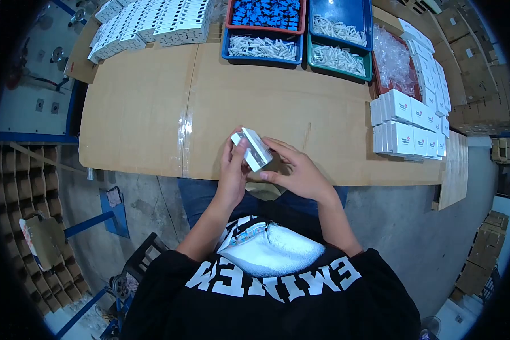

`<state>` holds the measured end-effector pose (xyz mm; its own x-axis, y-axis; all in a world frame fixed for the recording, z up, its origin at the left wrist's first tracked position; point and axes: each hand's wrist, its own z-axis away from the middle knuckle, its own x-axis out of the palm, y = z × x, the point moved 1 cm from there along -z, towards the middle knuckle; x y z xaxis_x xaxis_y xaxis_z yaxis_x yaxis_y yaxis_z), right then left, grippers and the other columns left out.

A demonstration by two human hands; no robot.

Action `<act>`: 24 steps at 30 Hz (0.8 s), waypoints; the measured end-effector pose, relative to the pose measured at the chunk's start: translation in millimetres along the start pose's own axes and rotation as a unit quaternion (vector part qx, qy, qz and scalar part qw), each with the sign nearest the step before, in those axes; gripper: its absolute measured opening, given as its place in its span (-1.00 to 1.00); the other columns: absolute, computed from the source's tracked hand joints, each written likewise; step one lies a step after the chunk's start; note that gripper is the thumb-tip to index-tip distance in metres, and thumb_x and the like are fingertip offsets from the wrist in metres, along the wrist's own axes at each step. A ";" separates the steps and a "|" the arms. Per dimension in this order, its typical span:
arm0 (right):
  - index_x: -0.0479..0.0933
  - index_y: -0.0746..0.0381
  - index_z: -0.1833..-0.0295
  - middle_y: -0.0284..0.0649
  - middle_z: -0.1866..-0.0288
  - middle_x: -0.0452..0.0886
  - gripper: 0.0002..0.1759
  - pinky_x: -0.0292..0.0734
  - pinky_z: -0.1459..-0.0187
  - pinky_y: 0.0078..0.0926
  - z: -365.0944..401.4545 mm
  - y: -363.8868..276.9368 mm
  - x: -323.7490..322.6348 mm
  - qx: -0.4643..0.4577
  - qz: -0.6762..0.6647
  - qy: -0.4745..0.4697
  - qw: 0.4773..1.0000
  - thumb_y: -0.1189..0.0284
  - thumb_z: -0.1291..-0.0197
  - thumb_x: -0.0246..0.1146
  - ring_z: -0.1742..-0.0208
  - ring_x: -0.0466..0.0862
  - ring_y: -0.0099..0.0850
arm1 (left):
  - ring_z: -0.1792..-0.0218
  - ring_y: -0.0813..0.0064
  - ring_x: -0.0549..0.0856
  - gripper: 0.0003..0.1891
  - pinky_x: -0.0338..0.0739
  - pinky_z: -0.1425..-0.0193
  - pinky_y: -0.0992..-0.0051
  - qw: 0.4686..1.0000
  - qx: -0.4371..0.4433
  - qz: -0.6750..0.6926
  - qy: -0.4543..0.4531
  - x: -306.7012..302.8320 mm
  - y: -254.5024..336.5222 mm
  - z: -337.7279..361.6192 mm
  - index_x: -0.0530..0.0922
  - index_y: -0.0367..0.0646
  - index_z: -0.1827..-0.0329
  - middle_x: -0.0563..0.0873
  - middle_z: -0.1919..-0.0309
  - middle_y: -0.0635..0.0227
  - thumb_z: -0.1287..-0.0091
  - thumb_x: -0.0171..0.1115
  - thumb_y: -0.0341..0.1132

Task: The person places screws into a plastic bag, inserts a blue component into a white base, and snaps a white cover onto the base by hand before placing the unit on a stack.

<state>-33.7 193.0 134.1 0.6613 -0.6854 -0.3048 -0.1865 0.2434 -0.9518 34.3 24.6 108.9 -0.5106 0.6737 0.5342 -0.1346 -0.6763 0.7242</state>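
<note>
A small white box [254, 149] with a grey side is held tilted over the front edge of the cardboard-covered table [136, 113]. My left hand [231, 170] grips it from the left, thumb across its near face. At the box's right side is my right hand [297, 171], its fingertips by the upper corner and its thumb apart from the fingers, lower down. Whether those fingertips touch the box is hard to tell.
White boxes [181, 22] stand in rows at the back left, more white boxes [402, 139] at the right. Blue parts [266, 14] and white parts [262, 49] fill trays at the back. A red crate [416, 85] holds clear plastic bags [392, 59].
</note>
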 end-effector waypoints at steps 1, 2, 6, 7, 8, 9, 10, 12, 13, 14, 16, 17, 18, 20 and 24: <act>0.45 0.31 -0.55 0.09 -0.40 0.65 -0.26 0.53 -0.41 -0.26 0.4 3.1 1.5 0.002 0.000 0.000 1.000 0.22 -0.38 0.47 -0.40 0.68 -0.10 | -0.23 0.40 0.72 -0.43 0.63 -0.32 0.28 0.999 -0.027 -0.016 -0.007 -2.3 0.3 -0.8 0.40 -0.18 -0.49 0.68 -0.20 0.27 -0.66 0.14 0.07; 0.49 0.32 -0.52 0.08 -0.41 0.65 -0.29 0.52 -0.43 -0.25 -0.4 6.3 3.9 -0.011 0.007 0.012 1.000 0.25 -0.36 0.48 -0.42 0.66 -0.11 | -0.23 0.40 0.72 -0.43 0.63 -0.32 0.28 0.999 -0.028 -0.016 -0.008 -4.6 0.0 -1.1 0.40 -0.18 -0.49 0.68 -0.20 0.27 -0.66 0.14 0.07; 0.61 0.34 -0.38 0.01 -0.38 0.68 -0.46 0.55 -0.39 -0.29 -5.4 19.4 11.2 -0.022 -0.019 0.085 0.996 0.31 -0.38 0.46 -0.38 0.68 -0.13 | -0.30 0.39 0.66 -0.45 0.63 -0.29 0.32 0.992 -0.098 0.008 -0.076 -12.1 -8.8 -3.6 0.39 -0.13 -0.50 0.62 -0.29 0.27 -0.67 0.11 0.07; 0.61 0.34 -0.38 0.01 -0.38 0.68 -0.46 0.55 -0.39 -0.29 -6.1 16.3 9.6 -0.023 -0.020 0.085 0.996 0.31 -0.38 0.46 -0.38 0.68 -0.13 | -0.38 0.39 0.59 -0.46 0.60 -0.33 0.32 0.988 -0.102 -0.001 -0.115 -12.8 -9.7 -3.4 0.37 -0.11 -0.51 0.58 -0.34 0.27 -0.68 0.10 0.05; 0.63 0.34 -0.35 -0.01 -0.35 0.69 -0.51 0.57 -0.35 -0.30 -6.4 11.5 6.6 0.020 -0.065 0.078 0.995 0.36 -0.39 0.43 -0.35 0.71 -0.16 | -0.38 0.39 0.59 -0.46 0.60 -0.33 0.32 0.988 -0.101 -0.002 -0.115 -12.2 -10.7 -2.4 0.37 -0.11 -0.51 0.58 -0.34 0.27 -0.68 0.10 0.05; 0.65 0.35 -0.31 -0.03 -0.32 0.71 -0.57 0.59 -0.31 -0.31 -6.6 8.5 4.2 0.063 -0.109 0.071 0.989 0.40 -0.41 0.40 -0.31 0.73 -0.18 | -0.39 0.40 0.58 -0.47 0.59 -0.34 0.31 0.989 -0.047 -0.081 -0.113 -8.0 -10.7 -0.7 0.36 -0.14 -0.52 0.58 -0.34 0.27 -0.66 0.16 -0.02; 0.65 0.35 -0.31 -0.03 -0.32 0.71 -0.57 0.59 -0.31 -0.31 -6.4 11.8 3.7 0.064 -0.109 0.071 0.989 0.40 -0.41 0.40 -0.31 0.73 -0.18 | -0.40 0.40 0.56 -0.46 0.58 -0.35 0.31 0.981 0.007 -0.159 -0.109 -3.3 -9.5 1.3 0.35 -0.16 -0.52 0.58 -0.33 0.27 -0.64 0.21 -0.08; 0.65 0.36 -0.30 -0.05 -0.25 0.73 -0.62 0.63 -0.23 -0.34 -6.0 18.5 3.2 -0.029 -0.024 0.076 0.996 0.51 -0.42 0.32 -0.24 0.75 -0.25 | -0.37 0.42 0.59 -0.45 0.57 -0.37 0.30 0.977 0.033 -0.177 -0.114 -1.6 -7.7 1.5 0.33 -0.20 -0.53 0.60 -0.30 0.27 -0.60 0.27 -0.19; 0.65 0.36 -0.30 -0.05 -0.25 0.73 -0.62 0.63 -0.23 -0.34 -5.2 18.6 2.0 -0.029 -0.024 0.076 0.996 0.51 -0.42 0.32 -0.24 0.75 -0.25 | -0.28 0.45 0.64 -0.46 0.57 -0.35 0.34 0.982 -0.002 -0.165 -0.094 -8.3 -11.9 -1.6 0.40 -0.25 -0.49 0.65 -0.27 0.26 -0.58 0.31 -0.19; 0.66 0.36 -0.30 -0.05 -0.23 0.73 -0.61 0.63 -0.22 -0.35 -4.5 17.0 1.0 -0.033 -0.039 0.064 0.997 0.53 -0.39 0.31 -0.24 0.75 -0.24 | -0.19 0.47 0.70 -0.46 0.57 -0.32 0.39 0.985 -0.037 -0.153 -0.074 -14.5 -16.0 -4.1 0.47 -0.29 -0.45 0.69 -0.23 0.25 -0.55 0.36 -0.18; 0.66 0.35 -0.29 -0.05 -0.22 0.74 -0.60 0.63 -0.22 -0.36 -4.0 15.4 1.6 -0.036 -0.054 0.053 0.996 0.55 -0.37 0.31 -0.24 0.75 -0.23 | -0.15 0.50 0.71 -0.48 0.56 -0.31 0.39 0.989 -0.036 -0.126 -0.062 -15.2 -14.3 -4.2 0.52 -0.28 -0.40 0.71 -0.17 0.28 -0.56 0.35 -0.10; 0.66 0.35 -0.29 -0.05 -0.22 0.73 -0.59 0.64 -0.23 -0.35 -3.6 14.1 3.4 -0.065 -0.002 0.063 0.996 0.52 -0.34 0.34 -0.25 0.75 -0.21 | -0.12 0.49 0.72 -0.47 0.56 -0.30 0.38 0.994 -0.056 -0.074 -0.057 -14.1 -12.4 -2.7 0.52 -0.27 -0.39 0.72 -0.14 0.29 -0.57 0.34 -0.06; 0.67 0.34 -0.28 -0.05 -0.23 0.73 -0.57 0.65 -0.24 -0.34 -2.9 12.3 5.4 -0.094 0.051 0.073 0.992 0.50 -0.31 0.38 -0.27 0.74 -0.18 | -0.10 0.48 0.72 -0.47 0.56 -0.28 0.38 0.996 -0.076 -0.023 -0.051 -11.7 -9.7 -1.3 0.53 -0.26 -0.38 0.72 -0.11 0.31 -0.58 0.32 -0.02; 0.66 0.31 -0.31 -0.05 -0.23 0.74 -0.53 0.63 -0.29 -0.31 -1.9 5.1 8.9 -0.092 0.051 0.082 0.991 0.52 -0.28 0.39 -0.29 0.74 -0.17 | -0.06 0.50 0.73 -0.46 0.59 -0.21 0.39 0.997 -0.056 -0.036 -0.044 -12.3 -10.9 -3.3 0.54 -0.26 -0.35 0.72 -0.07 0.33 -0.59 0.30 0.03; 0.67 0.31 -0.29 -0.06 -0.20 0.76 -0.50 0.73 -0.16 -0.28 -3.5 17.4 21.6 -0.137 0.100 0.131 0.977 0.45 -0.22 0.45 -0.15 0.81 -0.18 | -0.11 0.51 0.68 -0.43 0.60 -0.28 0.30 0.994 -0.073 -0.066 -0.048 -20.2 -18.5 -7.3 0.47 -0.20 -0.41 0.67 -0.13 0.31 -0.66 0.12 0.12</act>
<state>-25.2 180.0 110.8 0.3895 -0.8035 -0.4502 -0.5047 0.2227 -0.8341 40.9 21.4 81.5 -0.3974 0.7796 0.4839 -0.3194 -0.6119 0.7235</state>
